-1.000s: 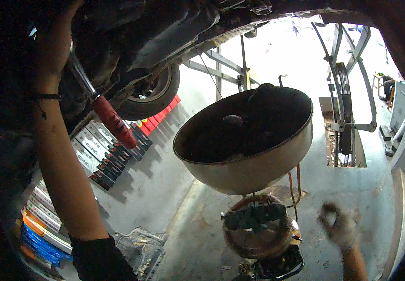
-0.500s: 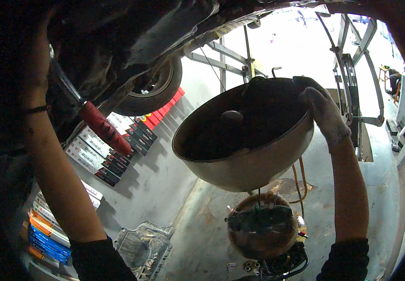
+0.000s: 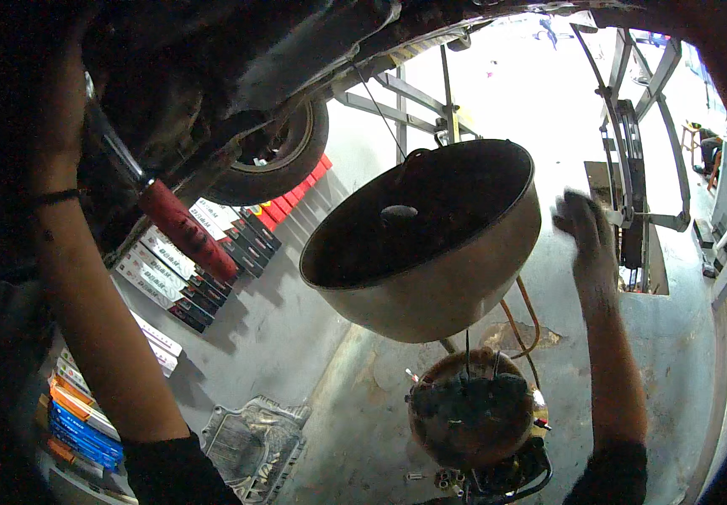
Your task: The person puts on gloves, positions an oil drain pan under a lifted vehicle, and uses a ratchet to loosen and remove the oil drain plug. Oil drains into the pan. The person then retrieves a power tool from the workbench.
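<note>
A wide drain bowl (image 3: 431, 311) with a dark inside and a pale outer wall stands tilted under the vehicle. Just right of its rim, my gloved right hand (image 3: 584, 231) is raised, apart from the bowl, with its fingers loosely spread and nothing seen in them; motion blurs it a little. My left hand (image 3: 62, 118) reaches up into the dark underside at the upper left. Shadow hides its fingers. Beside that hand a chrome-shafted wrench with a red handle (image 3: 185, 231) slants down to the right; I cannot make out whether the hand grips it.
The vehicle underside (image 3: 288, 50) spans the top, with a wheel (image 3: 296, 160) behind. Stacked boxes (image 3: 161, 269) line the left wall. A metal pan-like part (image 3: 254, 446) lies on the floor. Under the bowl sits a round tank (image 3: 469, 421); lift posts (image 3: 628, 168) stand right.
My right hand has let go of the bowl's rim and moved slightly right and down. The bowl has shifted a little left. My left arm stays nearly in place.
</note>
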A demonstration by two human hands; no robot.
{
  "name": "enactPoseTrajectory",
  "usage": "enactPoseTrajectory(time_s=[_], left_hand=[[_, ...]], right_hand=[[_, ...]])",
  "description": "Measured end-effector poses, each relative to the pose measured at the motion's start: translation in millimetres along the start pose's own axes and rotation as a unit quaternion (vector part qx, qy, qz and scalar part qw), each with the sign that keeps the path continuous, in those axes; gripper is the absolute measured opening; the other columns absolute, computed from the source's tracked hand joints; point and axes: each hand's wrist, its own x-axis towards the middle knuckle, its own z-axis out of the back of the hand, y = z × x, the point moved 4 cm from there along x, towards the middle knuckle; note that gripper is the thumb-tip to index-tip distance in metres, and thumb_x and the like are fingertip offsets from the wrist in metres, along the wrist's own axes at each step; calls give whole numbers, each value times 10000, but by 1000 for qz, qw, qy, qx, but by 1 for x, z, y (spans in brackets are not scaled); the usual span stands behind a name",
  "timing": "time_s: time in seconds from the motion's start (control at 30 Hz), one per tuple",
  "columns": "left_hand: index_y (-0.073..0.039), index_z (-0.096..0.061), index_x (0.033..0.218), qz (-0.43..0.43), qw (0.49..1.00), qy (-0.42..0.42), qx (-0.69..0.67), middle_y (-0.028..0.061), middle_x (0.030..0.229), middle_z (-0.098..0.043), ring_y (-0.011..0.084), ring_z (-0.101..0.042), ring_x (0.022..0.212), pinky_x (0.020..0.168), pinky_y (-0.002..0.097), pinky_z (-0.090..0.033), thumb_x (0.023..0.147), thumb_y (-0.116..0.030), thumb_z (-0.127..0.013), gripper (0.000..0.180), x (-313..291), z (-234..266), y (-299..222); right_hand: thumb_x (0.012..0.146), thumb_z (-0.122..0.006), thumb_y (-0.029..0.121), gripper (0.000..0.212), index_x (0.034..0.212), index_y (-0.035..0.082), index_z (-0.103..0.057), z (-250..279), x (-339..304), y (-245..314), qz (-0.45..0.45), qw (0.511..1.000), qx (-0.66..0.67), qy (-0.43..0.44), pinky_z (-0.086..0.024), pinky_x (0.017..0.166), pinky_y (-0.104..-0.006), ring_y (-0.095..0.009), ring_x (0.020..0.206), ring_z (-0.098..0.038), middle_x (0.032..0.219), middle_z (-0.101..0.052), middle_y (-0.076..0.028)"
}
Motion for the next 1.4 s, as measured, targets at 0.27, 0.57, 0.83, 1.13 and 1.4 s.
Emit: enactPoseTrajectory(time_s=[0.27, 0.57, 0.83, 1.13, 1.4], left_hand=[[-128, -532, 1489, 9, 1000, -1, 8, 178, 1421, -611, 307, -629, 1227, 1064, 440, -498, 1058, -72, -417, 449, 0, 0, 1], [-176, -513, 1518, 37, 999, 10, 6, 150, 1429, -615, 276, -640, 1214, 1047, 422, -512, 1043, -34, -427, 503, -4, -13, 11], [-206, -500, 1537, 46, 999, 6, 4, 133, 1434, -617, 257, -649, 1204, 1032, 412, -523, 1030, -9, -439, 547, -1, -13, 18], [-199, -497, 1538, -3, 1000, -11, 18, 142, 1437, -614, 264, -651, 1195, 1016, 419, -529, 1018, -12, -467, 553, 1, -7, 17], [-193, -493, 1538, -60, 996, -11, 69, 150, 1439, -612, 270, -654, 1188, 1001, 425, -534, 1006, -16, -492, 561, 12, -19, 41]], right_hand=[[856, -695, 346, 240, 917, 115, -725, 94, -380, 9, -244, 674, -417, 558, -561, 754, -450, -362, 843, -712, 876, -722, -166], [829, -641, 455, 350, 694, 148, -742, 76, -455, 16, -191, 638, -486, 566, -505, 601, -468, -315, 668, -698, 669, -700, -102], [837, -632, 498, 385, 677, 168, -749, 83, -454, 28, -187, 646, -492, 553, -501, 582, -463, -284, 655, -715, 654, -706, -84], [826, -672, 413, 300, 656, 172, -729, 91, -471, 33, -182, 639, -505, 552, -479, 554, -457, -277, 631, -704, 660, -707, -84], [848, -661, 435, 316, 790, 138, -753, 94, -471, 36, -252, 621, -475, 569, -522, 635, -478, -348, 711, -698, 743, -719, -127]])
